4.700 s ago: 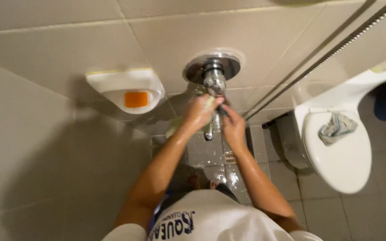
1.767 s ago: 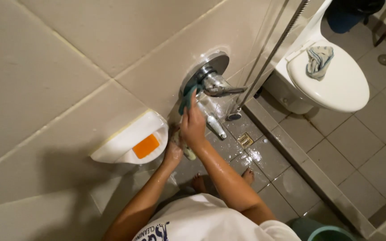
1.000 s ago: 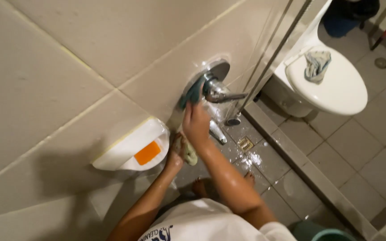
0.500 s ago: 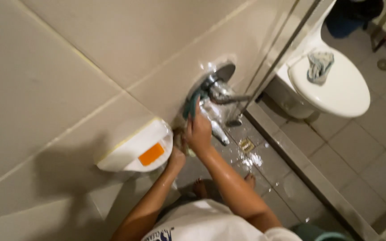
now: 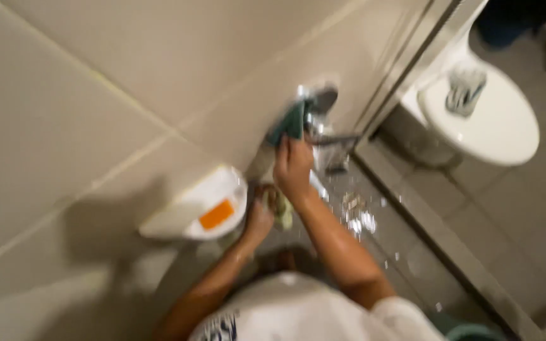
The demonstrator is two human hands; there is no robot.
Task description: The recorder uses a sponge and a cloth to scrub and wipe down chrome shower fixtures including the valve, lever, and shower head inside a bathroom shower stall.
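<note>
The picture is blurred by motion. My right hand (image 5: 293, 165) is raised to the tiled wall and holds a teal cloth (image 5: 291, 121) against the round chrome shower valve (image 5: 319, 104). The valve's lever (image 5: 335, 140) sticks out to the right of that hand. My left hand (image 5: 261, 213) is lower, just right of the soap dish, and grips a yellowish-green sponge (image 5: 281, 208).
A white wall soap dish (image 5: 188, 208) carries an orange bar of soap (image 5: 217, 214). A white toilet (image 5: 485, 120) with a crumpled cloth (image 5: 464, 89) on its lid stands at the right, beyond a shower door rail (image 5: 412, 47). The wet floor tiles (image 5: 361, 218) glisten below.
The view has swung and blurred. My right hand has kept rubbing the cloth around the valve, moving up slightly. My left hand stays low with the sponge.
</note>
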